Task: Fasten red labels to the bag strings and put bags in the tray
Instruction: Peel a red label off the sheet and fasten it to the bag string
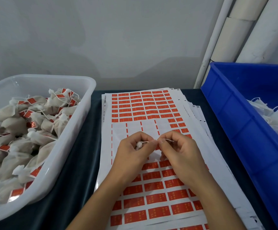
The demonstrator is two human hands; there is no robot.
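Observation:
My left hand (131,153) is curled round a small white bag (138,145), mostly hidden in the palm. My right hand (179,151) pinches the bag's thin string (167,139), which runs between the two hands and sticks out to the right. A bit of red label (157,147) shows under my fingertips; whether it sticks to the string I cannot tell. Both hands hover over a sheet of red labels (153,201) with a peeled blank patch in its middle. The clear plastic tray (85,103) on the left holds several labelled bags (35,117).
A blue crate (234,123) at the right holds white unlabelled bags (277,113). More label sheets (198,113) are stacked under the top one on a dark tablecloth (78,163). A grey wall and white pipes (221,39) stand behind.

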